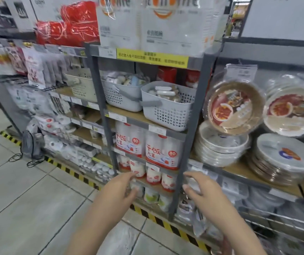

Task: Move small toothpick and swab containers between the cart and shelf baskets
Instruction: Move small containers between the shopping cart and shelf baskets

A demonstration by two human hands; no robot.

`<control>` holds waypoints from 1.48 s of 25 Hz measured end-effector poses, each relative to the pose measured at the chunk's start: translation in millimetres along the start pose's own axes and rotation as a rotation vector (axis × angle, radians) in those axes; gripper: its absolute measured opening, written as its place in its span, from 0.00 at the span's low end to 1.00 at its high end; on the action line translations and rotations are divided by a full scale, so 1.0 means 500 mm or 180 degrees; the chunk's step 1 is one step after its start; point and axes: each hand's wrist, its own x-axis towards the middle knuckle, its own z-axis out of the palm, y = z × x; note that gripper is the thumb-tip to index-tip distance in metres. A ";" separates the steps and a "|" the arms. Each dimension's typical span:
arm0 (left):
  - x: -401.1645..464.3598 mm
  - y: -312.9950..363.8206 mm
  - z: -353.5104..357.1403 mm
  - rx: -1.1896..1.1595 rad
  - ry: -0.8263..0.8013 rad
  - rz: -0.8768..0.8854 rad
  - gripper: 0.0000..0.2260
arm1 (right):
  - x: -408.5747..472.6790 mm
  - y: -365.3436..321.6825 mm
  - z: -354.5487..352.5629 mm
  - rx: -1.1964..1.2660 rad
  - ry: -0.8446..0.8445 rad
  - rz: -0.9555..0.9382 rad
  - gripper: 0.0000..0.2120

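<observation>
Two grey perforated baskets stand side by side on a wooden shelf at chest height. The right basket [167,109] holds several small white and tan containers [164,92]. The left basket [121,96] holds small white and pale blue containers [123,79]. A beige basket [82,87] sits further left behind the upright. My left hand [119,188] and my right hand [199,188] are raised in front of the lower shelves, well below the baskets, fingers relaxed and holding nothing. No cart is in view.
Grey steel uprights [99,100] frame the shelf bay. Packs of disposable cups [147,148] fill the shelves below the baskets. Stacked paper plates and foil trays [237,107] sit to the right. Tiled floor with yellow-black tape [70,172] lies on the left.
</observation>
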 end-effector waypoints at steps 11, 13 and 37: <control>0.400 -0.072 -0.085 0.0053 0.0176 0.0307 0.20 | 0.413 -0.054 -0.029 -0.0125 0.0387 -0.0440 0.17; 0.457 -0.105 -0.101 0.0001 0.0196 0.0271 0.20 | 0.462 -0.070 -0.033 -0.0112 0.0435 -0.0486 0.17; 1.077 -0.226 -0.228 0.0671 0.0098 0.1258 0.15 | 1.059 -0.215 0.049 -0.0475 -0.0151 -0.0509 0.26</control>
